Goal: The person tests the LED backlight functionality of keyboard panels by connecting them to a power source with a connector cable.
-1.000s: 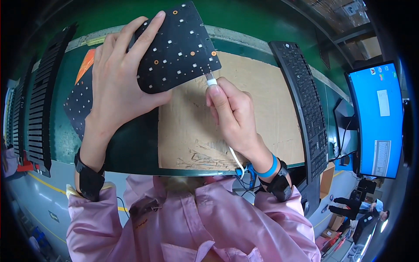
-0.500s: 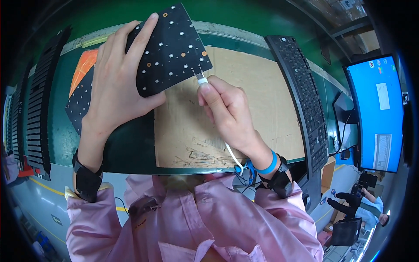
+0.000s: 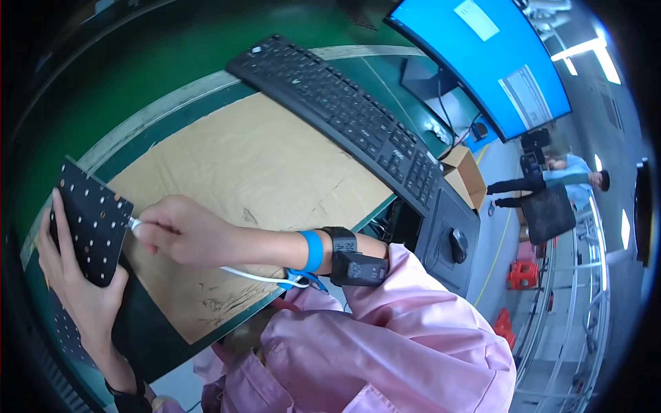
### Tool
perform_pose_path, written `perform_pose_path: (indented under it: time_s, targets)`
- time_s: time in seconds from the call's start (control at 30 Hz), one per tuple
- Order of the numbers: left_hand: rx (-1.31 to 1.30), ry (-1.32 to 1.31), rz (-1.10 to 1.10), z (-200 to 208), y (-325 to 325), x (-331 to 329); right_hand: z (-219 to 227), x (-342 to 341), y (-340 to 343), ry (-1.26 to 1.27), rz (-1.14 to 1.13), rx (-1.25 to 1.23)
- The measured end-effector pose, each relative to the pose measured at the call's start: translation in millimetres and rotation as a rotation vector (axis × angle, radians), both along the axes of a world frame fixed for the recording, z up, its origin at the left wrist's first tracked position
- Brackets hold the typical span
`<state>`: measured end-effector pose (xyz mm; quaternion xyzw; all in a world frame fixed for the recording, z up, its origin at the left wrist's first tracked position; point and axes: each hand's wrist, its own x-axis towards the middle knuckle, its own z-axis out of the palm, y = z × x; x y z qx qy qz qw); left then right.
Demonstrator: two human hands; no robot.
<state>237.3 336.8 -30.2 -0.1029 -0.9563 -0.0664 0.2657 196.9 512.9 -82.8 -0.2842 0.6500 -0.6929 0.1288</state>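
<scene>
Black board [image 3: 100,226]: 1, dotted with small pale parts, in the left hand at far left, over the bench's left side, tilted.
Left hand [image 3: 77,279]: 1, grip partly spread, fingers along the board, thumb at its lower edge; has hold of the board.
Right hand [image 3: 180,228]: 1, grip pinched closed on the white plug [image 3: 135,223] at the board's right edge; can't tell how far in it sits.
White cable [image 3: 258,276]: 1, runs out below the right hand.
Other dotted board [image 3: 67,332]: 1, lower left, partly hidden by the left arm.
Wristwear: 1 blue band [image 3: 314,250], 2 black wrist units [image 3: 359,268], 1 per arm.
Bench [image 3: 146,320]: green, 1 cardboard sheet [image 3: 258,162] on it, scuffed near the front edge.
Keyboard [image 3: 344,117]: 1, black, along the sheet's far right side.
Monitor [image 3: 492,58]: 1, blue screen, 2 pale windows.
Mouse [image 3: 458,245]: 1, black, on a dark pad [image 3: 439,237].
Box [image 3: 466,173]: 1, cardboard, open, beside the keyboard.
Room: grey floor [image 3: 499,213], yellow line, 2 red items [image 3: 523,275], 1 person [image 3: 561,175] in light blue.
</scene>
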Motion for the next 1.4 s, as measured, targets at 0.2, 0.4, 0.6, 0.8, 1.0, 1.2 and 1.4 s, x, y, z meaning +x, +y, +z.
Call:
perform_pose_path:
  time_s: [0.2,0.4,0.6,0.8,1.0,1.2,1.4]
  targets:
    - [0.044,-0.028,0.0,-8,2,-3,8,3,-1,-0.027,-0.112,0.072]
    - [0.177,-0.105,-0.021,-12,7,-5,6,-3,6,-0.138,0.027,-0.071]
    - [0.169,-0.083,-0.028,-6,3,-8,10,-7,6,-0.165,0.08,-0.023]
    - [0.047,-0.015,-0.035,14,15,0,16,-34,21,-0.34,0.321,0.056]
    - [-0.01,-0.143,-0.205,23,43,-3,16,-24,7,-0.633,0.376,-0.575]
    - [-0.104,-0.191,-0.292,38,56,-24,21,-37,19,-0.769,0.272,-0.644]
    - [-0.242,0.127,-0.13,74,5,-18,20,-56,36,-0.764,0.326,-0.765]
